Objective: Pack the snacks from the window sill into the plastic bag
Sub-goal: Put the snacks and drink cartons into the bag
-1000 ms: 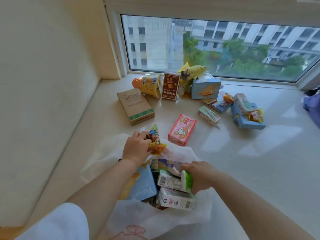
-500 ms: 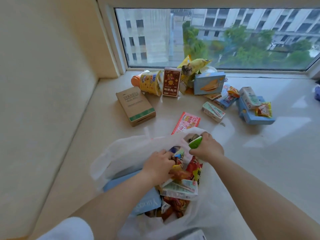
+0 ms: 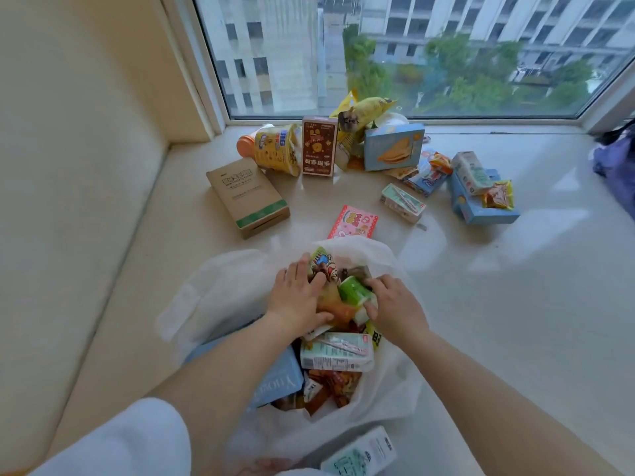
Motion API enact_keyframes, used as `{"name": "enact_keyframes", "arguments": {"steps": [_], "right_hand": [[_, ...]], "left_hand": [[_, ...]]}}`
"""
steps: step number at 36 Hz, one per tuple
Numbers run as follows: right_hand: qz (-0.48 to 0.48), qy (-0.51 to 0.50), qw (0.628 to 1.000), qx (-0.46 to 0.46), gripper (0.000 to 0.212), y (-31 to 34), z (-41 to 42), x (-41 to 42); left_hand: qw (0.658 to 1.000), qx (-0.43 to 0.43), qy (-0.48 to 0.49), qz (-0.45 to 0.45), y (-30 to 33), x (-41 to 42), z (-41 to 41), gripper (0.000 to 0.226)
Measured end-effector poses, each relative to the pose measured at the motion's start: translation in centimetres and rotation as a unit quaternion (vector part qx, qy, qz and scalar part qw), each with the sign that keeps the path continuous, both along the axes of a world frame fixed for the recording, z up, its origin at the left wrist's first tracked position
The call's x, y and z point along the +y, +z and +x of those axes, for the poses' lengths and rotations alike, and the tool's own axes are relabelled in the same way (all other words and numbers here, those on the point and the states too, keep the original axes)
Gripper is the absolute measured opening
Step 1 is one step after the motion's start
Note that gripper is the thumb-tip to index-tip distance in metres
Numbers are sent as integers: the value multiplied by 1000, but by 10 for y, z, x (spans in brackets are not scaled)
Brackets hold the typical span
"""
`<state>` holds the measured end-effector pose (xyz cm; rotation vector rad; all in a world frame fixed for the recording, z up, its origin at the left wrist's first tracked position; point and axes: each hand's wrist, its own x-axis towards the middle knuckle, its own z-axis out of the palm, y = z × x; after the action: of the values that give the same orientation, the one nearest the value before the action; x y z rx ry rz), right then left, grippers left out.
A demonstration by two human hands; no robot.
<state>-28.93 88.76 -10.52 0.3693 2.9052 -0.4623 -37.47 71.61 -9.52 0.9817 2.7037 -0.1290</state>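
Both hands are down in the mouth of the white plastic bag (image 3: 220, 297), which sits open on the window sill (image 3: 515, 321). The left hand (image 3: 297, 297) grips a cartoon-print snack packet (image 3: 324, 269), fingers curled over its edge, and the right hand (image 3: 395, 307) pinches a small green-topped carton (image 3: 355, 292) right beside it. Bag's already pretty stuffed: a pale blue box (image 3: 280, 383), a mint drink carton (image 3: 338, 352) and some red wrappers (image 3: 330, 386). Still out on the sill: a pink box (image 3: 354, 223) touching the bag's far rim, a brown cardboard box (image 3: 247, 197), a yellow chip bag (image 3: 275, 152), a dark red carton (image 3: 319, 146) and a blue biscuit box (image 3: 393, 147) near the glass.
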Motion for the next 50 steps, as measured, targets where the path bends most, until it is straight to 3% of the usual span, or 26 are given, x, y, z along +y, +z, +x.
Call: {"name": "enact_keyframes", "arguments": {"steps": [4, 10, 14, 18, 21, 24, 27, 30, 34, 38, 42, 45, 46, 50], "right_hand": [[63, 51, 991, 105, 35, 1, 25, 0], [107, 101, 976, 160, 30, -6, 69, -10], [90, 147, 974, 144, 25, -22, 102, -24], [83, 210, 969, 101, 13, -40, 130, -36], [65, 252, 965, 14, 39, -49, 150, -45], [90, 308, 943, -84, 55, -58, 160, -54], [113, 348, 918, -153, 71, -62, 164, -58], [150, 351, 913, -143, 63, -63, 165, -64], [144, 341, 920, -131, 52, -64, 169, -67], [60, 267, 956, -105, 50, -55, 177, -55], [-98, 102, 989, -31, 47, -28, 175, -41], [-256, -47, 966, 7, 36, -8, 160, -43], [-299, -72, 951, 26, 33, -2, 152, -47], [-345, -73, 933, 78, 36, 8, 121, -67]], "left_hand": [[997, 32, 25, 66, -2, -3, 14, 72], [988, 87, 0, 129, -12, -14, 35, 69], [974, 108, -17, 199, -26, -30, 55, 71], [967, 103, -47, 227, -40, -48, 83, 47], [963, 86, -57, 247, -50, -65, 112, 30], [969, 88, -80, 218, -58, -84, 139, 27], [987, 68, -92, 112, -62, -94, 163, 36], [997, 2, -72, -23, -59, -92, 181, 47], [998, 5, -27, -48, -58, -86, 187, 34], [1000, 8, -24, 2, -56, -90, 186, 33], [996, 6, -50, 78, -53, -96, 187, 14], [988, 57, -78, 123, -54, -103, 187, 3], [986, 58, -81, 132, -52, -105, 187, 13], [982, 27, -94, 159, -50, -108, 189, 26]]}}
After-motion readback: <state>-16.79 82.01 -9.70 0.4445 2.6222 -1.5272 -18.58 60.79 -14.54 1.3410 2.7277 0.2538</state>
